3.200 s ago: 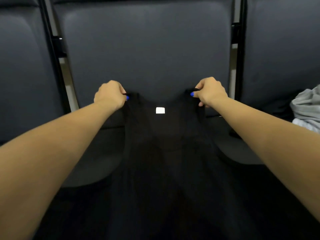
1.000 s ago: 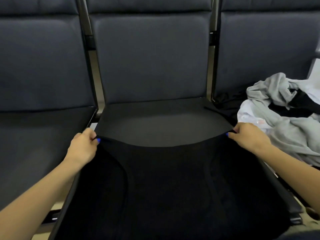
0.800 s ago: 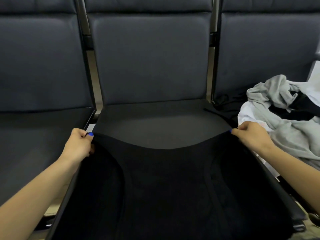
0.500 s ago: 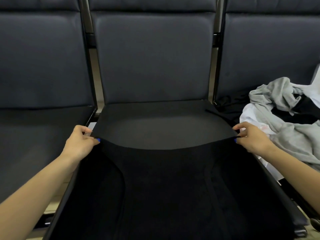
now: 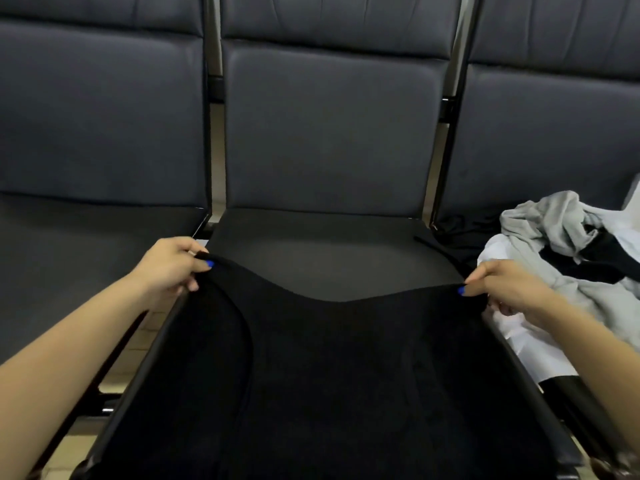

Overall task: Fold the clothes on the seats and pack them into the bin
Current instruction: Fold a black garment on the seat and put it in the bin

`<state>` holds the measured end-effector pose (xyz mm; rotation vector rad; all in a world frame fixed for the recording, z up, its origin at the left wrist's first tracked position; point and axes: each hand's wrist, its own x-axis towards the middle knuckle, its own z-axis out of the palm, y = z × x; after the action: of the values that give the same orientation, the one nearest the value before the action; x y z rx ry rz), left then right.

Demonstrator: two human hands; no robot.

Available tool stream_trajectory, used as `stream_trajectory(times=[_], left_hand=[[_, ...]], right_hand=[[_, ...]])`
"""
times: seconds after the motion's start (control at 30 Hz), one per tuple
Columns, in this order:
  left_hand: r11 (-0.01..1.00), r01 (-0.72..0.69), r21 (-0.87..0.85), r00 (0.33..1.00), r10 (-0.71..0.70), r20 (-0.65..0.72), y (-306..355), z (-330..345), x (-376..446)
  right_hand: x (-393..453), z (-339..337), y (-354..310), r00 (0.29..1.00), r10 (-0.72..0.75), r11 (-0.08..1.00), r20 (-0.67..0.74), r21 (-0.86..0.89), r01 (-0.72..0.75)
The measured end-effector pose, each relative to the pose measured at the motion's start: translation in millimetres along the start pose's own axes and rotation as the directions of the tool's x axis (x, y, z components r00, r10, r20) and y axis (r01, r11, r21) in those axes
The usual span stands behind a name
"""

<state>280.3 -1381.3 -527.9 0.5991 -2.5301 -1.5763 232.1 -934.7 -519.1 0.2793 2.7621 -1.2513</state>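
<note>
Black garment [image 5: 346,375] flat on middle seat [image 5: 329,265] | left hand [image 5: 169,268] fingers pinch left corner | right hand [image 5: 502,289] fingers pinch right corner

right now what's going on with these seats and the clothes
A person is spreading a black top flat on the middle seat. The left hand pinches one corner of its far edge and the right hand pinches the other, pulling it taut across the seat. A pile of grey, white and black clothes waits unfolded on the seat to the right. No bin is in view.
</note>
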Motion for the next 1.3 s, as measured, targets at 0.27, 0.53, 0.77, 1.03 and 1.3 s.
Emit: stream_trajectory(times=[0.27, 0.53, 0.77, 1.03, 1.3], left_hand=[[0.794, -0.194, -0.576, 0.981, 0.167, -0.099, 32.3, -24.4, -26.0], [0.788, -0.255, -0.56, 0.967, 0.2, -0.16, 40.3, -34.8, -25.1], [0.774, -0.242, -0.585, 0.967, 0.144, -0.208, 72.5, -40.2, 1.5], [0.706, -0.227, -0.671, 0.972, 0.126, -0.196, 87.0, -39.2, 5.9], [0.744, -0.072, -0.664, 0.997, 0.043, -0.06, 12.1, -34.1, -39.8]], right_hand=[[-5.2, -64.8, -35.3, 0.955, 0.062, 0.981, 0.29, -0.195, -0.005], [-11.0, -75.4, -57.0, 0.958, 0.158, 0.963, 0.239, -0.253, -0.095], [0.2, -80.8, -82.3, 0.987, 0.083, 0.979, -0.141, 0.199, -0.054], [-3.1, -64.2, -80.9, 0.946, -0.106, 0.863, -0.305, 0.444, 0.24], [-59.5, -13.7, -7.6, 0.996, -0.068, 0.918, -0.06, 0.387, 0.086]])
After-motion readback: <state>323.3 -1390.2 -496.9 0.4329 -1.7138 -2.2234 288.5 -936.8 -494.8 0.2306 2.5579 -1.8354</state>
